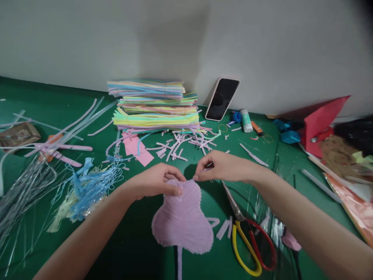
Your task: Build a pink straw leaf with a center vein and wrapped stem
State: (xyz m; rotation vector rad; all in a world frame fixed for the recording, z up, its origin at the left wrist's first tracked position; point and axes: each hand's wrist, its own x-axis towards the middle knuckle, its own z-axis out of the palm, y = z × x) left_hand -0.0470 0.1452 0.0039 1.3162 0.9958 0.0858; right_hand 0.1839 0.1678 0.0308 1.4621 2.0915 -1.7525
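A lilac fan-shaped piece (183,225), ridged like rows of pipe cleaners, hangs over the green table with a lilac stem running down from its lower edge. My left hand (159,181) grips its top left, thumb on the front and fingers behind. At the top right edge, the fingertips of my right hand (214,167) are pinched together on a short lilac pipe cleaner (207,169), mostly hidden by the fingers. Just right of the fan lie cut lilac pieces (223,228) and large scissors (247,233) with one yellow and one red handle.
Bundled pastel pipe cleaners (157,111) are stacked by the wall, lilac offcuts (177,146) before them. A phone (222,99) leans there beside a glue stick (246,120). Blue tassels (90,190) and clear strips (23,210) lie left; red paper (320,124) stands right.
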